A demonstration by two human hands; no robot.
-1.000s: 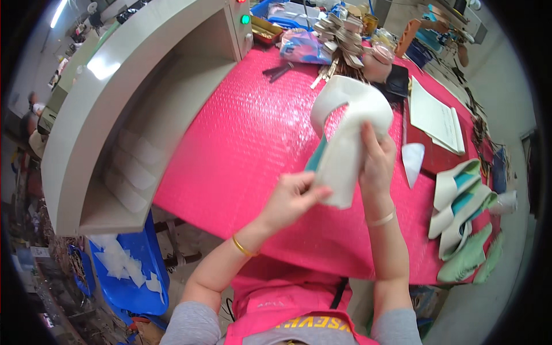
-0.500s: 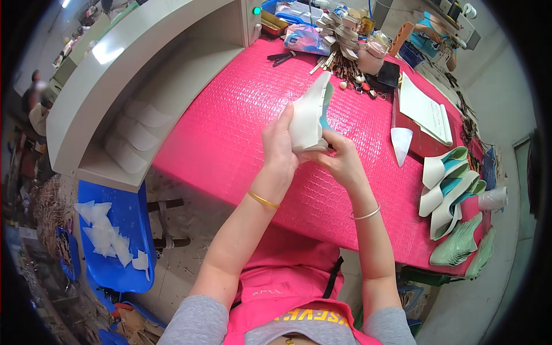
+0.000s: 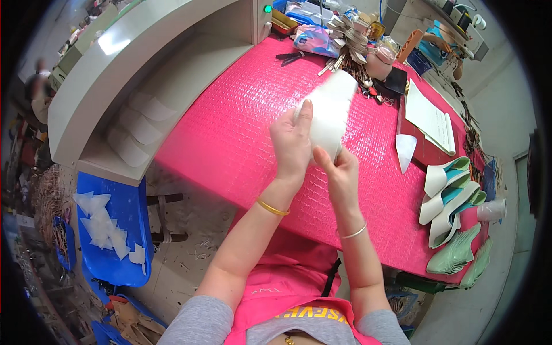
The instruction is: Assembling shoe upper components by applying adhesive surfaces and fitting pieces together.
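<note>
Jutting beyond the left hand [image 3: 290,140] is a white piece [image 3: 332,112]

A glossy pink textured cover spreads over the worktable [image 3: 241,115]. Directly on it lie black strips [image 3: 290,57], a pastel plastic packet [image 3: 315,41], a white pointed piece [image 3: 406,152], a dark red folder [image 3: 426,150], white shoe uppers [image 3: 432,211] and pale green ridged forms [image 3: 451,253]. Three white curved pieces [image 3: 140,126] rest on the grey machine's shelf [image 3: 192,86]; translucent scraps [image 3: 102,227] lie on a blue seat [image 3: 103,267].
</note>
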